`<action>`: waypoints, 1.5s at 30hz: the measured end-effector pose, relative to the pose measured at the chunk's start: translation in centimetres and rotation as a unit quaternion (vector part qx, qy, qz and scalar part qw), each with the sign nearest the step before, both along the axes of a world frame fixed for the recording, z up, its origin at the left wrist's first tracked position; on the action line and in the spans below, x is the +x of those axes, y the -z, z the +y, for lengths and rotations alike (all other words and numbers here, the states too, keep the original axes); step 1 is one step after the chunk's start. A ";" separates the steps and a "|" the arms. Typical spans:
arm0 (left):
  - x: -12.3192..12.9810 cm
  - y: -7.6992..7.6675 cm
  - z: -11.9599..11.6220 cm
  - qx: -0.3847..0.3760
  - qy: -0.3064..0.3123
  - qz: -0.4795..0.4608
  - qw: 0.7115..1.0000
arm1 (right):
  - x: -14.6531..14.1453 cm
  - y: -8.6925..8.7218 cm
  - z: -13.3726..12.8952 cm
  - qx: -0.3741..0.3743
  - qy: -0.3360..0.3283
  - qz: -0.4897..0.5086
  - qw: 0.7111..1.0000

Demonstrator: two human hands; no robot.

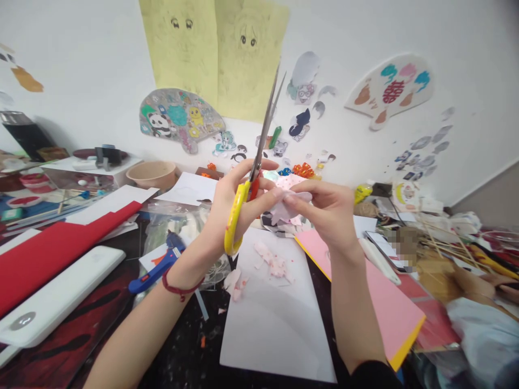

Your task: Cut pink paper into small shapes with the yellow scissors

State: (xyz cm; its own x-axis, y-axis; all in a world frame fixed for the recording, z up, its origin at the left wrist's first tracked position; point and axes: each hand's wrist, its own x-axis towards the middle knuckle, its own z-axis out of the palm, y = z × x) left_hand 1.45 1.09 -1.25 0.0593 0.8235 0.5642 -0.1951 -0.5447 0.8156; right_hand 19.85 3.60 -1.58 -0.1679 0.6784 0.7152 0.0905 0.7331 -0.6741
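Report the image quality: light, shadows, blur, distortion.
Head view: soft light, faint shadow across the white sheet; head view: scissors fairly crisp, far right edge soft; head view: wide-angle stretching toward the margins, a pixelated patch over part of the phone.

Blue glue gun (159, 270) L, phone (385, 250) R, tan bowl (152, 181) nr wall (324, 27) w/ yel. drawings (184, 59)

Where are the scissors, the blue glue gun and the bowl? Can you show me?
Scissors (260, 154), head view: on the blades, just above the pivot.
Glue gun (161, 269), head view: on the blue handle.
Bowl (155, 180), head view: on the front wall.
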 end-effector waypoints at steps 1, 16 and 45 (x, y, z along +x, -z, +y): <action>-0.1 0.0 0.0 0.008 0.001 0.000 1.000 | 0.1 0.0 -0.1 0.018 0.008 -0.005 1.000; -0.4 -0.3 -0.7 0.057 -0.037 0.035 0.997 | 0.6 -0.9 -1.2 0.185 0.029 -0.077 0.979; -0.6 -0.9 -1.1 0.069 -0.018 0.071 0.995 | -1.2 -0.2 -1.2 -0.052 -0.040 0.115 0.991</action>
State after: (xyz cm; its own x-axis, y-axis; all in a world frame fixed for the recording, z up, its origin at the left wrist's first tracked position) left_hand 0.81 0.04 -0.38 0.1182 0.7421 0.6598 -0.0610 -0.6578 0.7507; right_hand 18.63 2.44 -1.35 -0.0654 0.7421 0.6671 -0.1304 0.6565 -0.7430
